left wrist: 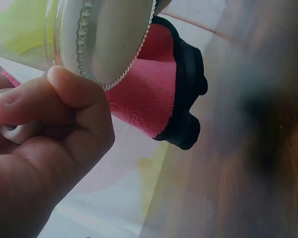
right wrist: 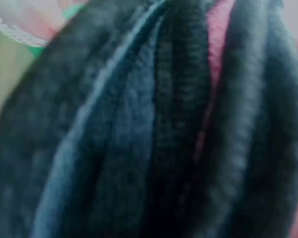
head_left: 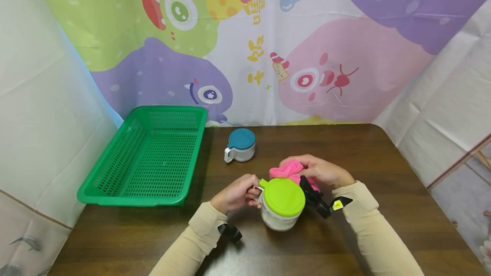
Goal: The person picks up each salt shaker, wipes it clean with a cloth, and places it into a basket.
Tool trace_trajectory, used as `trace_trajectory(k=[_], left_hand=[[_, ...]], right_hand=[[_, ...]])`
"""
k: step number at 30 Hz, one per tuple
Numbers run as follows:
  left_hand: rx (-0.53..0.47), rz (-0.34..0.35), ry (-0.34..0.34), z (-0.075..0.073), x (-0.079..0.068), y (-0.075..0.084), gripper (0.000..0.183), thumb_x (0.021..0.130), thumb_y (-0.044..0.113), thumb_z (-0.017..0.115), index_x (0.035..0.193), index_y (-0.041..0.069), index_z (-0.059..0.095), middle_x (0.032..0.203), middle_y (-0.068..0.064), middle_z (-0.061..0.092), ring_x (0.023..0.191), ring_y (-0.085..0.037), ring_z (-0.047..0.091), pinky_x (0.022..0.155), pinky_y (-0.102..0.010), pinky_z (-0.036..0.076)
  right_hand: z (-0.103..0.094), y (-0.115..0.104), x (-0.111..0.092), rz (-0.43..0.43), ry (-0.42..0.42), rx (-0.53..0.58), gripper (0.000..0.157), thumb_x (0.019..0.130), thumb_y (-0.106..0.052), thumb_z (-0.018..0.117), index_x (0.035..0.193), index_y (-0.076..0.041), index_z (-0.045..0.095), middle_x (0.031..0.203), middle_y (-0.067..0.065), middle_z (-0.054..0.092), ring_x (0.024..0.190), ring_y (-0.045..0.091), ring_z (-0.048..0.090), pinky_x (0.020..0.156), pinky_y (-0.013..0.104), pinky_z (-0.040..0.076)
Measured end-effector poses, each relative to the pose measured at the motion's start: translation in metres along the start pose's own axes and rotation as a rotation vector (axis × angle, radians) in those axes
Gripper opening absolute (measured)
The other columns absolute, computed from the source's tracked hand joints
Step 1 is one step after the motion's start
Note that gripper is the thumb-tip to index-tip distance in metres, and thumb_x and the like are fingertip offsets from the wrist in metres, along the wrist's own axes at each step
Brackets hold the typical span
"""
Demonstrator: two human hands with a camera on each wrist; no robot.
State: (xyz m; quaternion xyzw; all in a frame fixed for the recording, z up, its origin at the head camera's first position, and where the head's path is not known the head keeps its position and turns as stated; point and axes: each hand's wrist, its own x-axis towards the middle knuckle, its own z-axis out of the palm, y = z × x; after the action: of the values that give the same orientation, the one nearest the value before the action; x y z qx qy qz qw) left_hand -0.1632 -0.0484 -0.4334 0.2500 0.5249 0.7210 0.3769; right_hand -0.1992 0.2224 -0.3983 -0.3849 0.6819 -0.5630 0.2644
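Note:
My left hand (head_left: 238,192) grips the handle of a clear seasoning jar with a lime-green lid (head_left: 284,197), held over the table. In the left wrist view the fingers are curled at the handle, and the ridged base of the jar (left wrist: 120,42) shows. A pink cloth with a black edge (head_left: 289,170) is bunched in my right hand (head_left: 320,169), against the far right side of the jar. Dark folds of the cloth (right wrist: 124,129) fill most of the right wrist view and hide the right fingers there.
Behind the hands stands a second jar with a blue lid (head_left: 241,139), its white handle facing left. A green perforated basket (head_left: 188,156) sits on the left of the brown wooden table (head_left: 395,225). A cartoon-printed curtain (head_left: 253,101) hangs along the back edge.

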Motion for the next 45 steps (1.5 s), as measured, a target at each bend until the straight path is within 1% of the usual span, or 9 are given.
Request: trace_trajectory(k=[4,10,16,22,26,33,35,38,45], left_hand=[[0.005,-0.017,-0.010,0.001,0.001,0.000,0.034,0.087,0.016,0.033,0.055,0.016,0.026,0.053,0.007,0.020,0.045,-0.007,0.030,0.054,-0.022,0.038],[0.009,-0.023,-0.021,0.003,0.004,-0.003,0.033,0.087,0.015,0.036,0.055,0.017,0.026,0.053,0.009,0.021,0.045,-0.007,0.029,0.053,-0.021,0.035],[0.014,-0.006,0.008,0.004,0.005,-0.003,0.033,0.088,0.016,0.036,0.055,0.017,0.028,0.053,0.009,0.023,0.046,-0.008,0.030,0.052,-0.021,0.034],[0.026,0.027,0.072,0.003,0.005,0.002,0.035,0.089,0.016,0.034,0.055,0.016,0.028,0.052,0.009,0.024,0.046,-0.008,0.032,0.052,-0.020,0.035],[0.026,0.042,0.117,0.003,0.006,0.003,0.036,0.089,0.016,0.035,0.054,0.016,0.028,0.051,0.008,0.024,0.045,-0.008,0.032,0.052,-0.021,0.036],[0.014,0.081,0.210,0.001,0.006,0.006,0.036,0.090,0.015,0.035,0.055,0.016,0.030,0.051,0.008,0.025,0.046,-0.009,0.033,0.054,-0.022,0.039],[-0.008,0.103,0.231,0.001,0.005,0.007,0.036,0.091,0.015,0.034,0.056,0.016,0.030,0.052,0.007,0.026,0.047,-0.009,0.033,0.055,-0.022,0.039],[-0.043,0.133,0.266,0.000,0.005,0.008,0.036,0.092,0.014,0.032,0.056,0.016,0.030,0.052,0.008,0.027,0.048,-0.009,0.033,0.056,-0.023,0.039],[-0.089,0.147,0.390,0.000,0.006,0.012,0.036,0.092,0.016,0.030,0.056,0.015,0.030,0.052,0.009,0.030,0.047,-0.008,0.034,0.057,-0.024,0.040]], right_hand=[[0.000,0.001,0.009,0.060,-0.033,-0.021,0.043,0.090,-0.004,0.054,0.129,0.014,0.047,0.119,-0.011,0.064,0.112,0.011,0.056,0.096,0.026,0.048],[0.002,0.003,0.018,0.138,-0.083,-0.038,0.044,0.090,-0.008,0.056,0.130,0.009,0.051,0.117,-0.007,0.063,0.110,0.015,0.057,0.095,0.029,0.049],[0.001,0.010,0.014,0.149,-0.035,0.007,0.047,0.088,-0.008,0.056,0.130,0.012,0.048,0.117,-0.009,0.064,0.110,0.015,0.056,0.094,0.029,0.049],[-0.001,0.014,0.006,0.115,0.039,0.003,0.044,0.087,-0.002,0.054,0.130,0.009,0.049,0.118,-0.011,0.064,0.111,0.012,0.057,0.094,0.028,0.049],[-0.001,0.015,0.001,0.096,0.105,0.044,0.043,0.088,0.000,0.053,0.130,0.004,0.051,0.119,-0.011,0.065,0.112,0.011,0.058,0.096,0.026,0.048],[0.002,0.013,-0.006,0.128,0.260,0.162,0.042,0.089,0.001,0.053,0.120,-0.025,0.063,0.115,-0.012,0.066,0.107,0.009,0.060,0.090,0.025,0.052],[0.004,0.011,-0.007,0.130,0.309,0.197,0.042,0.089,0.001,0.053,0.118,-0.029,0.063,0.115,-0.013,0.066,0.108,0.008,0.060,0.090,0.025,0.052],[0.007,0.009,-0.008,0.107,0.372,0.216,0.042,0.090,0.002,0.052,0.121,-0.025,0.061,0.116,-0.013,0.065,0.109,0.008,0.059,0.091,0.023,0.052],[0.015,0.006,-0.008,0.092,0.504,0.240,0.040,0.092,0.001,0.052,0.130,-0.012,0.055,0.115,-0.014,0.065,0.108,0.005,0.060,0.091,0.021,0.052]])
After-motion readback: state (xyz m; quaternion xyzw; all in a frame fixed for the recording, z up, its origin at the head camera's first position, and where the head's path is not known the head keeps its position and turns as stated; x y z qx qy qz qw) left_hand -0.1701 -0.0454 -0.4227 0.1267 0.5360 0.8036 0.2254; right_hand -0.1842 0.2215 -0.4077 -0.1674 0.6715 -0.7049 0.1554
